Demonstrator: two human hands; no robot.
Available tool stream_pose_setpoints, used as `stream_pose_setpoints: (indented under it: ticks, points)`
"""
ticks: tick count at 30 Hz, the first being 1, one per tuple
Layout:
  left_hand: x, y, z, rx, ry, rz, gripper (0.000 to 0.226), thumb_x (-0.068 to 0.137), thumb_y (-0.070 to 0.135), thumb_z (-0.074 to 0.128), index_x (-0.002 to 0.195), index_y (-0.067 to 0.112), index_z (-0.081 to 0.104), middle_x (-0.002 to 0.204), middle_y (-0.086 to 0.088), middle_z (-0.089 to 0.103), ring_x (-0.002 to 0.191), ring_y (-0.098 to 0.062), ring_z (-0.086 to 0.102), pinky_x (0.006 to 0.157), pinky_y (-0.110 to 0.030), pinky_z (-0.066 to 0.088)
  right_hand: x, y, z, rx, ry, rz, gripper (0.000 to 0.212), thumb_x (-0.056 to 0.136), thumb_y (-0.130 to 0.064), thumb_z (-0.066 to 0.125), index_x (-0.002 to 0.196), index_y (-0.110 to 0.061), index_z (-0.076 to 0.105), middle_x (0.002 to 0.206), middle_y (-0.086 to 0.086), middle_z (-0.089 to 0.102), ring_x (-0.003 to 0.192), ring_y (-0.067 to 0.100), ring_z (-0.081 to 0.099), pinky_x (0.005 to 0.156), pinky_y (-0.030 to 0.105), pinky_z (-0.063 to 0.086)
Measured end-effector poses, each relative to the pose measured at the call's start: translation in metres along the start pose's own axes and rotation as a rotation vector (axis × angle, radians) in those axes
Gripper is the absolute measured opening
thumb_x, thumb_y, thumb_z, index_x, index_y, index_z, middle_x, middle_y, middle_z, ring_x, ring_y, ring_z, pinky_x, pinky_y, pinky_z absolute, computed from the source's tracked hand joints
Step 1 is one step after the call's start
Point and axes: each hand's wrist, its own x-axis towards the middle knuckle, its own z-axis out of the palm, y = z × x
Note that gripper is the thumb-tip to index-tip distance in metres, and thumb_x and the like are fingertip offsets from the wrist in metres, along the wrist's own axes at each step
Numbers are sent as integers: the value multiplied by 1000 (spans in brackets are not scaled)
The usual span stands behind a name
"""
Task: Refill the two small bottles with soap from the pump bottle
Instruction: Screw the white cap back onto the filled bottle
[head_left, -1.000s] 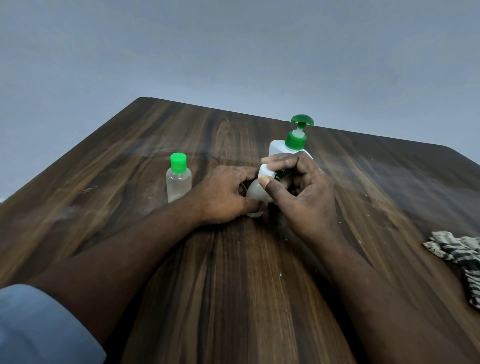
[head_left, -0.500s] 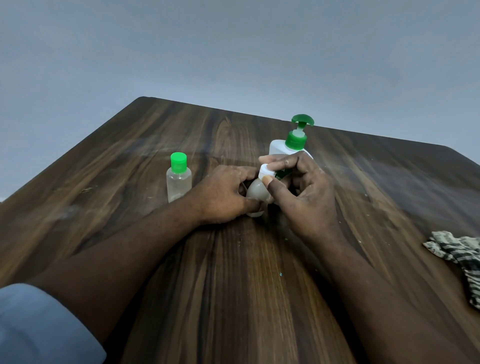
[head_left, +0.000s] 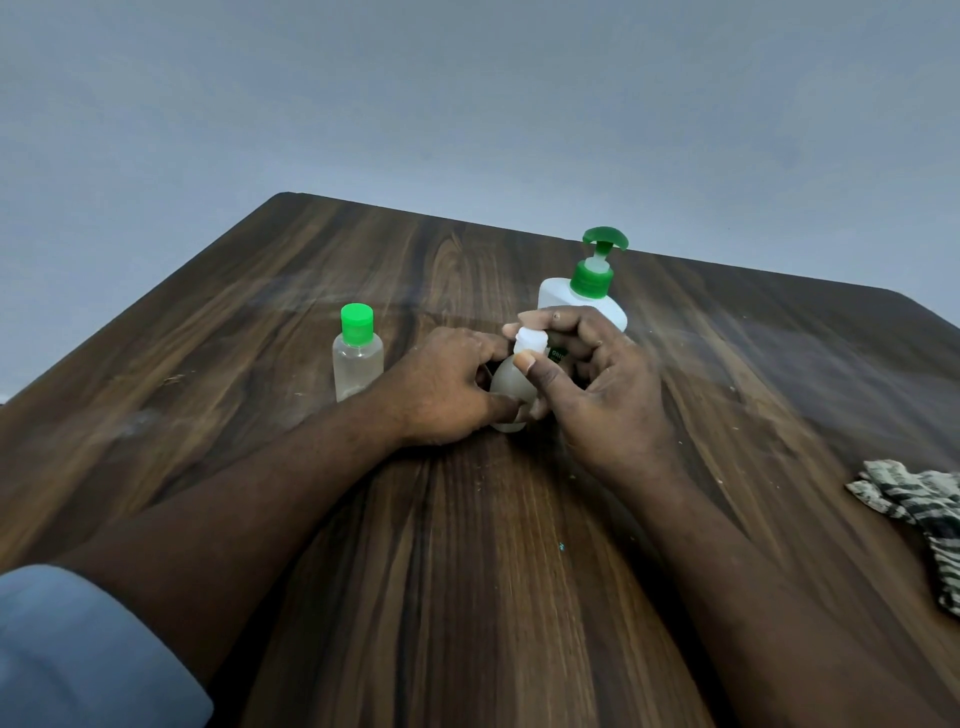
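Frame centre: my left hand (head_left: 447, 385) grips the frosted small bottle (head_left: 505, 385), upright on the table (head_left: 467, 571), long axis vertical. Right hand (head_left: 602, 387) pinches its white cap (head_left: 531, 340) from the right. Pump bottle (head_left: 558, 301) just behind; green-capped bottle (head_left: 357, 361) left, untouched.

Green-capped clear bottle (head_left: 357, 358); striped cloth (head_left: 919, 514); brown table (head_left: 467, 597).

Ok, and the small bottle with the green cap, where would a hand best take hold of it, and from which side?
Probably the green-capped bottle by its clear body, below the cap, from the left: it stands upright and free there, while the left hand crowds its right side.
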Motion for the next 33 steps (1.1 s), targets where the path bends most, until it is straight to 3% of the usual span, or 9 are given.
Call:
stream_pose_setpoints:
  ticks: [5,11,15,18,20,23,27,30,33]
  points:
    - [-2,7,0,72,25,29,27,77,36,81,97,19,72,87,8,70,75,-7,62,65,-29,47,1,-1,1,63,47,71,31,85,-14,84,113,-24,75,106,-3,81,102,23,77,91,54,62]
    - [-3,12,1,159,45,24,34,79,44,75,102,19,71,89,5,71,78,-11,63,73,-34,52,-2,-5,6,16,155,79,28,82,-11,88,107,-21,79,99,-6,82,100,5,76,93,40,63]
    - [-3,14,3,201,49,11,35,70,57,56,84,25,61,80,10,66,74,-14,62,70,-38,53,-3,-4,11,-52,205,65,27,82,-16,89,106,-24,79,97,-9,81,98,2,76,92,39,63]
    - [-4,14,3,167,55,10,34,80,46,73,102,20,69,87,7,69,78,-13,61,72,-35,51,0,-2,8,24,140,81,27,84,-14,87,108,-22,78,100,-6,81,100,9,77,92,45,62]
    - [-4,13,2,140,40,30,39,81,42,76,112,18,71,95,4,72,82,-12,63,74,-35,52,0,1,5,12,88,63,26,87,-20,84,112,-27,77,104,-8,81,94,16,76,82,48,62]
    - [-3,10,-1,78,-15,26,34,83,35,77,111,16,71,100,3,73,84,-9,64,77,-35,53,-2,1,3,101,-6,76,25,95,-16,75,117,-28,75,112,-5,80,79,14,73,63,29,56]
    - [-4,10,-1,4,-51,1,29,83,30,77,109,17,71,102,5,72,91,-11,67,82,-39,55,0,3,2,144,-43,68,24,95,-17,71,118,-24,75,114,-2,80,85,4,70,66,14,51]
    - [-4,11,0,32,-35,1,27,85,27,78,109,16,72,100,3,72,88,-11,65,80,-36,53,-1,3,3,131,-16,80,21,94,-17,74,113,-24,76,110,-3,81,87,4,72,67,20,53]
    - [-3,13,2,97,-17,7,29,86,29,77,109,14,71,97,1,72,84,-13,64,76,-33,51,-2,5,5,115,41,70,21,93,-13,76,111,-24,77,107,-4,81,103,11,76,86,39,61]
